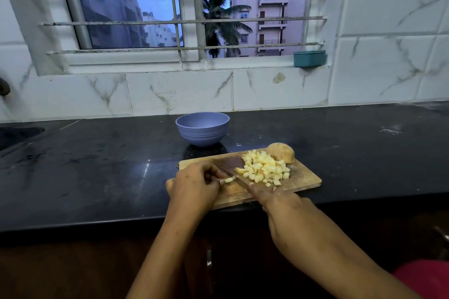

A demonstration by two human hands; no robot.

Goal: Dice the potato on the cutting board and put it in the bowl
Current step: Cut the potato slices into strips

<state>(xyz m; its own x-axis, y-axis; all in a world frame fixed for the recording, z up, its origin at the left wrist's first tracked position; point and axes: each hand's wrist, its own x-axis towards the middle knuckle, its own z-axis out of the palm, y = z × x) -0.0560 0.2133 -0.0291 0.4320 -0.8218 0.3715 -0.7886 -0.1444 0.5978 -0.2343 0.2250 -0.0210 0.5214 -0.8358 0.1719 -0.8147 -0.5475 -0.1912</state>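
Carefully does it here: the left hand (194,183) sits at the near-left part of the cutting board (303,178), its fingertips bunched together and pinching down a last thin strip of potato (229,179), with very little left to hold. Just to its right the knife (234,175) lies slanted across the board, blade close beside those fingertips, so the sound way to finish this strip is to curl the tips back, let the knuckles guide the flat of the blade, and take short straight-down cuts rather than sawing. The right hand (274,199) is wrapped closed around the knife handle at the board's near edge; the handle itself is hidden inside the grip. Further right, the heap of diced pieces (263,167) fills the middle of the board, and beyond it an uncut potato half (281,152) rests skin-up at the far right corner, still waiting to be diced. The bowl (202,128) stands on the counter just behind the board, and looks empty from this angle, so I judge the transfer has not begun.
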